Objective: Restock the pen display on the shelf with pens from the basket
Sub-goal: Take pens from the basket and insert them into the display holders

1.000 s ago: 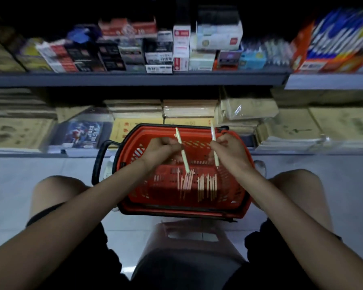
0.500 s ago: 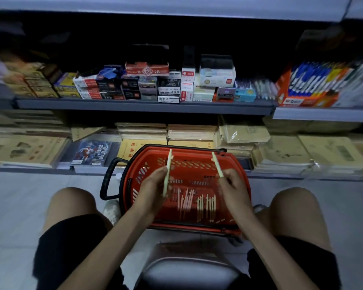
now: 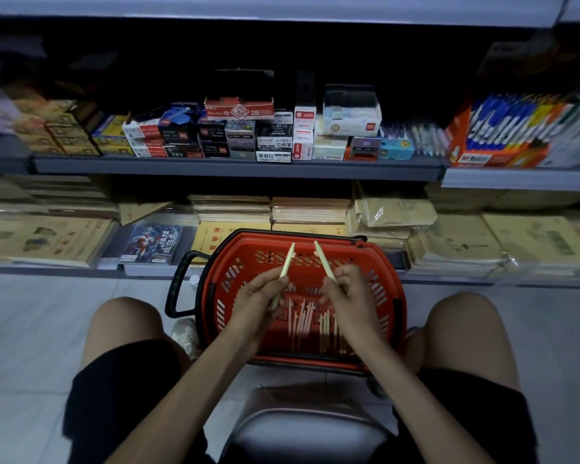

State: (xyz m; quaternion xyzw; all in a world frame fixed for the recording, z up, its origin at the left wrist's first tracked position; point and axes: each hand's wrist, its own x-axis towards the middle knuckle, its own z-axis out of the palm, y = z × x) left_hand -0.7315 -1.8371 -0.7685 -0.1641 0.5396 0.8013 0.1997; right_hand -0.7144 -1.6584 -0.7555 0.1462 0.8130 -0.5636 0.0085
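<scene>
Presently both hands are over the red slotted plastic basket (image 3: 221, 298), which sits on the floor between the person's knees, close to the lower shelf's front edge. Left hand (image 3: 257, 296): fingers curled round the lower barrel of a slim pale-green pen (image 3: 287, 262). Right hand (image 3: 350, 293): pinching a second pale-green pen (image 3: 322, 259) near its lower end. Both pens stand steeply, upper ends aimed at the shelving, tips leaning slightly toward each other but apart. A loose row of pale pens (image 3: 307, 321) lies on the basket floor toward its near edge, long axes running near to far.

Likely target: the orange cardboard display box of blue-capped pens (image 3: 498, 132) at the right end of the grey metal upper shelf (image 3: 235, 169). It lies up and to the right of both hands, well apart; the right hand is nearer.

Judgement: the carry comes next, right pen first; the left must reach across the basket's far rim. Which slot takes these pens cannot be told.
</scene>
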